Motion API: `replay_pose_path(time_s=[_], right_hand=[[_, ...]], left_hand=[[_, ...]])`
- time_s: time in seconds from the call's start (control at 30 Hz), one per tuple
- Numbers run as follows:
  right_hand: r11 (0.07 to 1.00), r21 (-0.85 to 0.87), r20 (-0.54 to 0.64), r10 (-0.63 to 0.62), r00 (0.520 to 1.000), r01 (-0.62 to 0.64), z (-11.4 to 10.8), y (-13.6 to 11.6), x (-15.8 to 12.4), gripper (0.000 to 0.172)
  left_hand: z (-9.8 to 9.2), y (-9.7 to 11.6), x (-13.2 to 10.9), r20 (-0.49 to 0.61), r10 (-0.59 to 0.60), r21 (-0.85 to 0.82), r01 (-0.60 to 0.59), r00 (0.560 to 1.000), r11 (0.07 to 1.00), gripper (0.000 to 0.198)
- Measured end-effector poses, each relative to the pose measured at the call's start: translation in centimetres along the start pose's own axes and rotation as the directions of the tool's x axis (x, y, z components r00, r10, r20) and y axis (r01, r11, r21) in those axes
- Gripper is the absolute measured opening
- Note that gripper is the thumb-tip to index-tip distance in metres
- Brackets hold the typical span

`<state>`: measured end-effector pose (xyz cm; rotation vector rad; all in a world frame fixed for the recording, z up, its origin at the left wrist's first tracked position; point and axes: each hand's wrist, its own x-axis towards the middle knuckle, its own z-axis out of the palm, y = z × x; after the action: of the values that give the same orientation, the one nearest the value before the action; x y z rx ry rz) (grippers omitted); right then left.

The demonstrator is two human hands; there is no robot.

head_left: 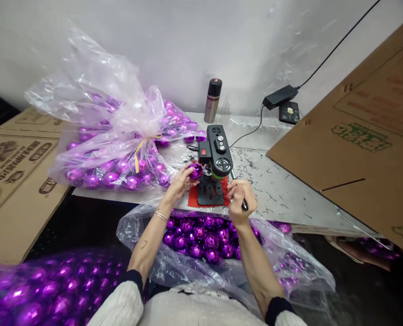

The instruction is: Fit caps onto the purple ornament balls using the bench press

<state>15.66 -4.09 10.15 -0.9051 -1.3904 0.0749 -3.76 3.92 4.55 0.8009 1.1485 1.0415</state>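
Observation:
Between the fingertips of my left hand is a shiny purple faceted ball ornament, held close beside the head of a small black bench drill press. My right hand is wrapped round the black-gripped lever handle on the machine's right side. The machine's slotted base plate lies on a red sheet. Whether the ball touches the machine cannot be made out. Just below my hands, an open clear bag holds many more purple balls.
A tied clear bag full of purple balls stands at left, over flat cardboard. Behind the machine are a spray can and a power adapter with its cable. Dark shavings litter the table. A large carton leans in from the right.

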Motion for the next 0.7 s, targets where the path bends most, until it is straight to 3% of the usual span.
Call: replay_pose_path(time_s=[0.1,0.23,0.47,0.57,0.7], right_hand=[[1.000,-0.007,0.000,-0.006,1.000,0.006,0.0,-0.2,0.5,0.036],[1.000,0.004,0.016,-0.026,1.000,0.026,-0.1,-0.3,0.5,0.036],[0.999,-0.017,0.052,-0.033,0.998,0.033,-0.3,-0.2,0.3,0.035],[0.999,-0.012,0.054,-0.046,0.997,0.047,-0.3,-0.2,0.4,0.034],[0.999,0.006,0.053,-0.044,0.998,0.044,-0.3,-0.2,0.3,0.033]], left_hand=[[0.2,-3.2,-2.9,-0.003,-0.065,-0.085,0.065,0.998,0.994,0.042],[1.4,-6.0,-3.6,-0.065,-0.026,-0.052,0.022,0.998,0.998,0.056],[2.2,-7.1,-2.6,-0.030,0.165,0.246,-0.153,0.986,0.957,0.080],[2.0,-6.7,-2.6,0.045,0.271,0.418,-0.264,0.962,0.869,0.076],[2.3,-6.0,-2.5,0.182,0.467,0.627,-0.468,0.866,0.623,0.062]])
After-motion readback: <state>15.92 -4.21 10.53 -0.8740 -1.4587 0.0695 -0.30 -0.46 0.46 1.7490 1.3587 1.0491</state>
